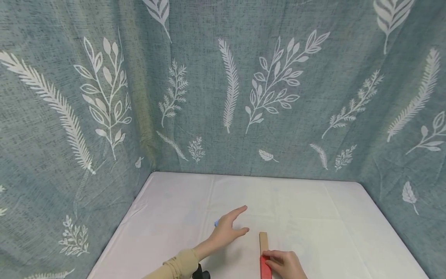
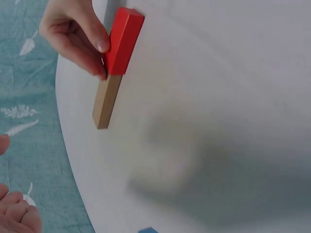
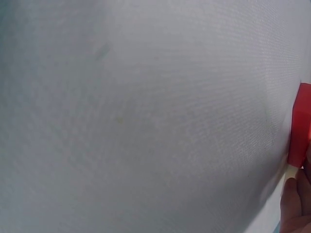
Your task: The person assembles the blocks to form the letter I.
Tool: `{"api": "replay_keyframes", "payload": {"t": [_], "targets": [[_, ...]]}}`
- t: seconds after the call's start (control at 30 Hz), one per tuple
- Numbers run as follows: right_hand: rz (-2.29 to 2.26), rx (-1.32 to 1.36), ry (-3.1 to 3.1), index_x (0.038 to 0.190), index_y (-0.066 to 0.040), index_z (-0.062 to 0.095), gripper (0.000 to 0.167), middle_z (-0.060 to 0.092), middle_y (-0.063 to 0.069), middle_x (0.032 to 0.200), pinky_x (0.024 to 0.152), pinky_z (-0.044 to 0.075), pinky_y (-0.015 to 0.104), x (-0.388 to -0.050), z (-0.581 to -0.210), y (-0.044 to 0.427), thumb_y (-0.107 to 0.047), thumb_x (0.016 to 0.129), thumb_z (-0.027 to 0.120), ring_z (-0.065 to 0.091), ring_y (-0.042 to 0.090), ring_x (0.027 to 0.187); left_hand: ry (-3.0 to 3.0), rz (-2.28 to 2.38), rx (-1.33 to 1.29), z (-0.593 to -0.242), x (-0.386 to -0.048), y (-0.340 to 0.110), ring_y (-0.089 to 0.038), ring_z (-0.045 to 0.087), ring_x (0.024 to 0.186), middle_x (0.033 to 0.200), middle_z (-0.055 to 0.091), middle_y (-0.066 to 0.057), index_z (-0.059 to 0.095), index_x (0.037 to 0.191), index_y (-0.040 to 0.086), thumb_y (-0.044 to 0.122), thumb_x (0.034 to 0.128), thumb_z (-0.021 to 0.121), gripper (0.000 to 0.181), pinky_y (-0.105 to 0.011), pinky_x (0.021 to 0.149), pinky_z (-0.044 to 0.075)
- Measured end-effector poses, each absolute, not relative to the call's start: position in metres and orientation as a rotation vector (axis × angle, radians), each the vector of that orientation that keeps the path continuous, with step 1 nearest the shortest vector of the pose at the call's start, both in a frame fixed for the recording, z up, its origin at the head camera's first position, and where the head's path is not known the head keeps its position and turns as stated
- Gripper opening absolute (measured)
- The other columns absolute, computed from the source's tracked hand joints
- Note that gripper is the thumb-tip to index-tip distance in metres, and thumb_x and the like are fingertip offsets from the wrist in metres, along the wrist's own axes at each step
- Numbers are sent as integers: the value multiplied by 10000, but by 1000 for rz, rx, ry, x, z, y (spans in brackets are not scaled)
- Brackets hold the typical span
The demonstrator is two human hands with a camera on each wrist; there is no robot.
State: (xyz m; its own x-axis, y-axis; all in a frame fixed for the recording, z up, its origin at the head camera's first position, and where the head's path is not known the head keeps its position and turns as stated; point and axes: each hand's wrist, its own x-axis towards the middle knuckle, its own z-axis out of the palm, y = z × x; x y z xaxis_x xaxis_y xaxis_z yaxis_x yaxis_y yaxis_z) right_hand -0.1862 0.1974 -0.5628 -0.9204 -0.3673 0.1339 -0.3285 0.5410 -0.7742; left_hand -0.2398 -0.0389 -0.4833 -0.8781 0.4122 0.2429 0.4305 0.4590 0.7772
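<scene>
A red block [image 1: 265, 268] and a plain wooden block [image 1: 263, 242] lie end to end on the white table, touching in the left wrist view. The right hand [image 1: 285, 263] holds the red block near that joint, with thumb and fingertips at its side; the block [image 3: 300, 126] shows at the edge of the right wrist view. The left hand [image 1: 224, 232] hovers to the left of the blocks, thumb and fingers spread, holding nothing. Part of a blue object [image 1: 216, 223] shows behind the left hand, mostly hidden by it in the head view.
The white-covered table [image 1: 306, 209] extends around and beyond the blocks. A patterned green-blue cloth [image 1: 209, 97] hangs along its back and sides. A small black object [image 1: 201, 273] is beside the left sleeve at the bottom edge.
</scene>
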Motion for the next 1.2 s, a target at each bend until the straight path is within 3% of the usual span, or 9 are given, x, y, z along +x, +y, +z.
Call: {"api": "replay_keyframes", "payload": {"t": [0.5, 0.77, 0.97, 1.2], "targets": [[-1362, -581, 2699, 1036, -9, 724, 260, 736, 114, 993, 745, 551, 123, -186, -564, 196, -168, 831, 709, 664, 21, 919, -2590, -1343, -496, -496, -247, -75, -352, 481, 1285, 1379, 526, -163, 497, 1343, 12, 149, 835, 702, 565, -518, 1051, 431], [-1387, -589, 2693, 1026, -7, 726, 260, 737, 121, 984, 742, 573, 157, -185, -563, 196, -172, 824, 717, 675, 42, 916, -2599, -1371, -330, -512, -249, -92, -423, 501, 1238, 1327, 553, -217, 539, 1287, -13, 148, 828, 694, 510, -561, 1021, 443], [-1386, -610, 2693, 1029, -7, 725, 267, 736, 126, 985, 737, 573, 153, -184, -563, 197, -183, 829, 713, 665, 17, 916, -2649, -1298, -227, -523, -248, -101, -434, 568, 1138, 1251, 597, -243, 578, 1222, -46, 161, 806, 713, 484, -541, 963, 490], [-1379, -619, 2697, 1029, -10, 725, 273, 735, 125, 986, 738, 573, 161, -184, -561, 196, -196, 829, 714, 682, 68, 920, -2651, -1341, -194, -534, -249, -103, -439, 574, 1129, 1213, 610, -267, 591, 1176, -82, 137, 789, 720, 464, -535, 964, 492]]}}
